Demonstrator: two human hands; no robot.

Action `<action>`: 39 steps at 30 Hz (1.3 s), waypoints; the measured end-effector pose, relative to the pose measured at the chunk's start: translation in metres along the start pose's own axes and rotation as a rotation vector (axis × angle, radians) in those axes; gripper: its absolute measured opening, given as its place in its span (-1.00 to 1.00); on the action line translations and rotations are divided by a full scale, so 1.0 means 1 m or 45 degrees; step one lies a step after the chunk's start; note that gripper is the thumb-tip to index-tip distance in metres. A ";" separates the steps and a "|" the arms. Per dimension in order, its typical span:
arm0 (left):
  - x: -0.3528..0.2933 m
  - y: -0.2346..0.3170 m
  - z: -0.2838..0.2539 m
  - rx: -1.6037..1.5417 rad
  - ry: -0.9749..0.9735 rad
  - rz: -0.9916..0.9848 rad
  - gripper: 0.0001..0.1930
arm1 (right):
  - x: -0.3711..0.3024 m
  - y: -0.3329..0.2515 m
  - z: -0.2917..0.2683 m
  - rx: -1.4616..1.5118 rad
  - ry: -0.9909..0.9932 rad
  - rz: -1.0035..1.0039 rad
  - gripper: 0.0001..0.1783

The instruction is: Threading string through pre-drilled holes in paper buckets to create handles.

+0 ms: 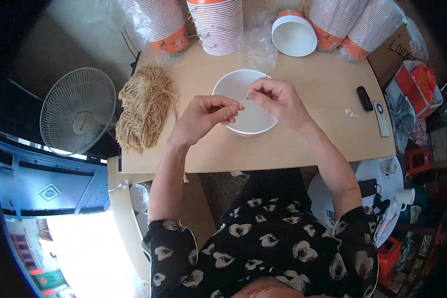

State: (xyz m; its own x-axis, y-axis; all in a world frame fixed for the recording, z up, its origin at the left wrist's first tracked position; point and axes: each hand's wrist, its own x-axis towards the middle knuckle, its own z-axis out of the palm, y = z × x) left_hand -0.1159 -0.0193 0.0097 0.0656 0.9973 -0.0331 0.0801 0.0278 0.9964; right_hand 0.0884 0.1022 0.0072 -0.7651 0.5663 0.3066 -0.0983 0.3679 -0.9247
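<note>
Both hands are raised over a white-lined paper bucket (233, 83) on the table, its mouth facing up. My left hand (201, 118) is closed, thumb and forefinger pinched together. A tiny pale bit shows at those fingertips, too small to name. Facing it across a small gap, my right hand (283, 103) also pinches thumb against forefinger, and what it may hold is hidden. A thick bundle of tan twine (146, 109) lies on the table to the left of my left hand.
Stacked paper buckets (216, 30), some in plastic, line the table's far edge beside a tipped bucket (294, 36). A black object (364, 99), a grey remote (381, 119) and small white bits (350, 113) lie at right. A fan (78, 111) stands left.
</note>
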 end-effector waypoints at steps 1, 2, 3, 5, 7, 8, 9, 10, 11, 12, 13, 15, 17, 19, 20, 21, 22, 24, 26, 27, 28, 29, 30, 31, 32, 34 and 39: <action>0.000 -0.005 0.001 -0.003 0.062 0.048 -0.78 | 0.000 0.001 0.002 0.028 0.034 0.040 -0.83; -0.001 -0.008 0.003 -0.006 0.123 0.096 -0.80 | 0.001 0.002 0.004 0.028 0.043 0.045 -0.83; -0.001 -0.011 0.006 -0.006 0.112 0.093 -0.80 | 0.002 0.003 0.006 0.098 0.048 0.107 -0.83; -0.003 -0.014 0.013 -0.006 0.245 0.153 -0.79 | 0.004 0.004 0.008 0.169 0.053 0.169 -0.83; -0.001 -0.018 0.022 0.014 0.318 0.229 -0.75 | 0.005 0.004 0.009 0.308 0.004 0.287 -0.84; 0.000 -0.021 0.025 0.034 0.397 0.307 -0.71 | 0.004 0.003 0.010 0.308 0.008 0.287 -0.84; 0.002 -0.025 0.027 0.035 0.393 0.307 -0.71 | 0.003 0.002 0.010 0.318 0.007 0.316 -0.86; 0.004 -0.029 0.028 0.064 0.423 0.381 -0.67 | 0.004 0.001 0.012 0.329 0.000 0.347 -0.87; 0.004 -0.031 0.029 0.093 0.453 0.456 -0.62 | 0.005 0.001 0.012 0.330 -0.003 0.349 -0.87; 0.004 -0.032 0.029 0.092 0.456 0.453 -0.62 | 0.006 0.000 0.012 0.332 -0.015 0.377 -0.88; 0.002 -0.028 0.032 0.148 0.485 0.483 -0.65 | 0.006 0.000 0.012 0.334 -0.022 0.403 -0.88; 0.002 -0.027 0.036 0.204 0.513 0.512 -0.67 | 0.006 0.001 0.012 0.322 -0.011 0.415 -0.88; 0.003 -0.031 0.038 0.316 0.631 0.572 -0.76 | 0.006 0.002 0.013 0.309 0.000 0.425 -0.88; 0.002 -0.030 0.040 0.309 0.650 0.580 -0.81 | 0.006 0.005 0.014 0.224 0.023 0.471 -0.87; 0.001 -0.028 0.040 0.304 0.672 0.587 -0.85 | 0.005 0.004 0.014 0.225 0.020 0.470 -0.87; 0.001 -0.028 0.040 0.305 0.675 0.586 -0.85 | 0.005 0.002 0.015 0.230 0.021 0.458 -0.87; 0.001 -0.027 0.040 0.322 0.678 0.595 -0.85 | 0.005 0.001 0.015 0.234 0.025 0.446 -0.86; 0.002 -0.029 0.039 0.340 0.682 0.603 -0.85 | 0.004 -0.001 0.013 0.216 0.011 0.469 -0.87; 0.004 -0.033 0.035 0.330 0.689 0.549 -0.87 | 0.005 -0.003 0.012 0.200 -0.008 0.492 -0.86; 0.004 -0.033 0.032 0.330 0.691 0.548 -0.87 | 0.005 -0.004 0.011 0.321 0.035 0.461 -0.83; 0.003 -0.030 0.029 0.220 0.586 0.402 -0.87 | 0.005 -0.005 0.011 0.444 0.081 0.431 -0.79; 0.003 -0.027 0.026 0.111 0.479 0.257 -0.87 | 0.006 -0.002 0.009 0.445 0.079 0.433 -0.79; 0.003 -0.023 0.022 0.110 0.481 0.255 -0.87 | 0.008 0.003 0.006 0.477 0.085 0.366 -0.77; 0.003 -0.018 0.018 0.109 0.395 0.191 -0.85 | 0.010 0.004 0.004 0.510 0.092 0.298 -0.75; 0.003 -0.014 0.015 0.108 0.308 0.128 -0.83 | 0.011 0.005 0.004 0.511 0.092 0.298 -0.75; 0.003 -0.005 0.010 0.109 0.247 0.068 -0.81 | 0.013 0.006 0.006 0.495 0.109 0.289 -0.76; 0.005 0.002 0.005 0.035 0.123 -0.037 -0.77 | 0.012 0.020 0.011 -0.137 0.288 0.061 -0.82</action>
State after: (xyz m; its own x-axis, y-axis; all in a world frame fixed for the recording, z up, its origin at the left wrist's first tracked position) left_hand -0.1108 -0.0141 0.0114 -0.0335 0.9980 -0.0533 0.1080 0.0566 0.9925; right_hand 0.0703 0.1084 -0.0099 -0.6041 0.7312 0.3168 0.0123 0.4060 -0.9138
